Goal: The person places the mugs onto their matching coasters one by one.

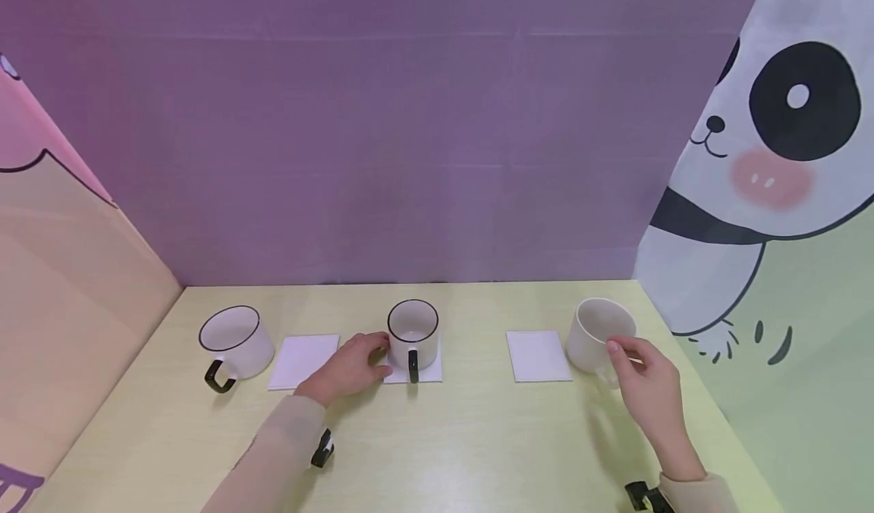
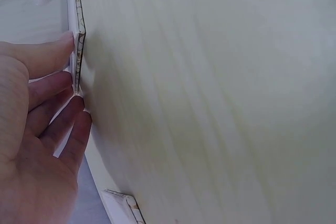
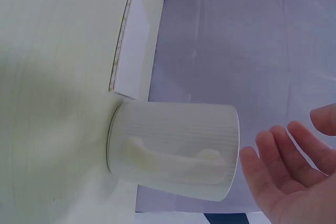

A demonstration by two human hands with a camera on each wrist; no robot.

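Note:
A white mug with a black rim and black handle [image 1: 413, 340] stands on the middle white square coaster [image 1: 430, 374]. My left hand [image 1: 351, 365] is at the left side of this mug and coaster. In the left wrist view, the thumb and fingers of my left hand [image 2: 42, 114] lie along the edge of a coaster [image 2: 77, 51], slightly bent and spread. An all-white mug [image 1: 592, 338] stands upright on the table at the right, beside a coaster. My right hand [image 1: 645, 384] is by its rim; in the right wrist view, its loosely bent fingers appear just off the mug [image 3: 173, 145].
Another black-rimmed mug [image 1: 239, 346] with a black handle stands on the table at the left. A white coaster [image 1: 300, 357] lies beside it, and another coaster [image 1: 539, 356] lies left of the all-white mug. Purple cloth [image 1: 410, 133] hangs behind the pale table [image 1: 464, 445].

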